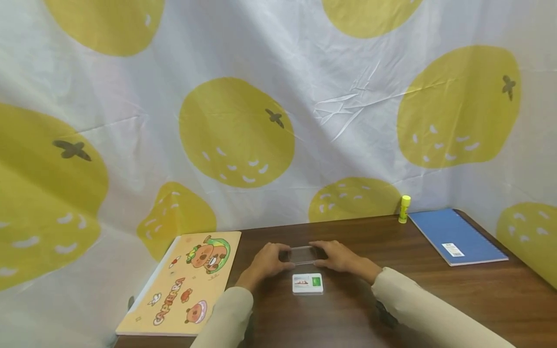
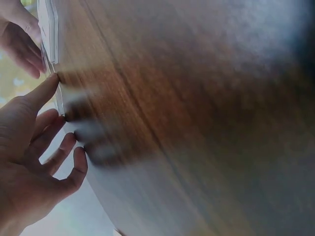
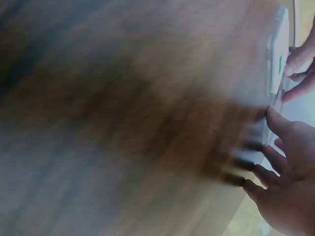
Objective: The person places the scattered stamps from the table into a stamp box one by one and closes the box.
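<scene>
A clear plastic lid (image 1: 302,255) lies flat at the table's middle, its thin edges catching the light. My left hand (image 1: 267,261) holds its left end between thumb and fingers, and my right hand (image 1: 341,257) grips the right end the same way. Both wrist views show fingertips down at the tabletop. Just nearer to me sits a small white case (image 1: 307,284) with a picture and a green patch on top; a clear rim shows round its base. In the right wrist view the case (image 3: 280,54) stands beyond the right thumb. Its contents are hidden.
On the left lies a large yellow capybara-print book (image 1: 178,285). A yellow glue stick (image 1: 404,209) stands upright at the back right, beside a blue spiral notebook (image 1: 457,237). A fruit-print curtain (image 1: 304,121) hangs behind the brown wooden table (image 1: 348,309).
</scene>
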Motion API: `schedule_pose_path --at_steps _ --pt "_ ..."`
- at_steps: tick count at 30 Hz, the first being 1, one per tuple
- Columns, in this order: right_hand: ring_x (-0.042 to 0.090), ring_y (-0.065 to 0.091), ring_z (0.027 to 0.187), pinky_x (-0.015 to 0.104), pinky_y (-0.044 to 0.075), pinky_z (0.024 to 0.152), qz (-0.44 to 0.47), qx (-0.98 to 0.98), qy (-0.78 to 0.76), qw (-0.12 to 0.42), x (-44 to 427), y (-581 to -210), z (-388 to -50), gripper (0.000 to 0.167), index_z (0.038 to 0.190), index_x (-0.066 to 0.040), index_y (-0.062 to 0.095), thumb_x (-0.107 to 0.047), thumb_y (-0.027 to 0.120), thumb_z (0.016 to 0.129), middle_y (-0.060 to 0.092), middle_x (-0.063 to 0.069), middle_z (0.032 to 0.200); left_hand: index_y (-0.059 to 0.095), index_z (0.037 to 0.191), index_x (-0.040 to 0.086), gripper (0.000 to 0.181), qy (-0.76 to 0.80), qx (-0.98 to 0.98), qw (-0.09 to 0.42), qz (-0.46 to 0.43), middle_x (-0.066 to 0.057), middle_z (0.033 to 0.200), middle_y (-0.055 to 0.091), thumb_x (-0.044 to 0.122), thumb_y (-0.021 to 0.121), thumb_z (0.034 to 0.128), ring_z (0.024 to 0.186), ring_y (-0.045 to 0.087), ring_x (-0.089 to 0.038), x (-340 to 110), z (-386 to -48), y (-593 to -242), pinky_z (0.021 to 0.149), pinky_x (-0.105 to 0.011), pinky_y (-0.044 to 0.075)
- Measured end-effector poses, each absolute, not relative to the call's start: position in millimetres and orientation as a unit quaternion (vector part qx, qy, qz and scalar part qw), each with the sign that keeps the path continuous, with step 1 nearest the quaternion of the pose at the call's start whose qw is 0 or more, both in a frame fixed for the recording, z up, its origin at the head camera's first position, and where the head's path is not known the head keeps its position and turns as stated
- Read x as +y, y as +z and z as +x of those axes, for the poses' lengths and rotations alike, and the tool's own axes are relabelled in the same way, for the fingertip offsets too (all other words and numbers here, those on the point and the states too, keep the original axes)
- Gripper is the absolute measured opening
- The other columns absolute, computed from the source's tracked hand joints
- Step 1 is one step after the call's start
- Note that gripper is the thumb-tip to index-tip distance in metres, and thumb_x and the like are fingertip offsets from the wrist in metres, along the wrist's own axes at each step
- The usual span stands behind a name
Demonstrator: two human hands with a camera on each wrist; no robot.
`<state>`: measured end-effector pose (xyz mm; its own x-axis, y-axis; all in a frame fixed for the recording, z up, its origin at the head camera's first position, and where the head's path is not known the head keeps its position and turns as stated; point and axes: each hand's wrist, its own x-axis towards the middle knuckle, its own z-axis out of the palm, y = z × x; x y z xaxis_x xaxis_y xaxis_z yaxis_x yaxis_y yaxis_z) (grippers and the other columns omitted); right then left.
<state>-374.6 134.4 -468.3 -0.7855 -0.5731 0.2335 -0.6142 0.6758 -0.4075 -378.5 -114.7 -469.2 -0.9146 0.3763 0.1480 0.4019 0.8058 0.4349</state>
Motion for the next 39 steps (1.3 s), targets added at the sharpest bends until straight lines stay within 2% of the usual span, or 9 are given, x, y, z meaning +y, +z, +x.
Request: schedule_pose_path --at_steps 6,12,21,32,39 --pt "0.051 0.061 0.123 0.059 0.052 0.098 0.33 -0.914 0.23 0.061 134.4 -468.3 -371.4 0.043 0.132 0.003 0.065 -0.016 0.076 0.095 0.067 0.029 0.129 0.075 0.124 0.007 0.047 -0.219 -0.954 0.035 -0.203 -0.01 0.126 0.072 0.03 0.088 0.0845 0.12 0.065 -0.03 -112.4 -377.4 -466.0 0.103 -0.049 0.051" --pt "0.054 0.06 0.122 0.061 0.053 0.096 0.335 -0.912 0.228 0.063 135.9 -466.8 -365.8 0.043 0.133 0.003 0.065 -0.017 0.075 0.096 0.065 0.032 0.13 0.077 0.122 0.01 0.047 -0.198 -0.958 0.039 -0.203 -0.01 0.125 0.072 0.034 0.088 0.0837 0.119 0.065 -0.031 -111.5 -373.4 -462.3 0.103 -0.049 0.051" --pt "0.042 0.069 0.114 0.053 0.057 0.092 0.369 -0.898 0.231 0.057 139.6 -467.0 -359.5 0.04 0.131 0.005 0.066 -0.012 0.074 0.097 0.067 0.027 0.129 0.078 0.12 0.01 0.046 -0.2 -0.952 0.038 -0.226 -0.009 0.122 0.075 0.035 0.089 0.0829 0.117 0.067 -0.029 -113.4 -366.9 -461.1 0.098 -0.048 0.054" --pt "0.04 0.067 0.117 0.052 0.056 0.094 0.367 -0.894 0.252 0.048 141.2 -463.1 -349.5 0.04 0.134 0.005 0.064 -0.012 0.071 0.098 0.066 0.025 0.133 0.079 0.115 0.009 0.039 -0.255 -0.937 0.044 -0.236 -0.007 0.116 0.076 0.029 0.089 0.0831 0.11 0.069 -0.025 -118.7 -358.4 -465.5 0.096 -0.048 0.054" --pt "0.044 0.064 0.122 0.056 0.054 0.095 0.351 -0.901 0.245 0.072 142.0 -456.8 -339.4 0.041 0.134 0.001 0.066 -0.014 0.073 0.097 0.063 0.026 0.138 0.077 0.119 0.008 0.042 -0.257 -0.931 0.055 -0.255 -0.006 0.12 0.075 0.029 0.087 0.0851 0.116 0.068 -0.026 -120.7 -349.6 -457.1 0.099 -0.048 0.054"
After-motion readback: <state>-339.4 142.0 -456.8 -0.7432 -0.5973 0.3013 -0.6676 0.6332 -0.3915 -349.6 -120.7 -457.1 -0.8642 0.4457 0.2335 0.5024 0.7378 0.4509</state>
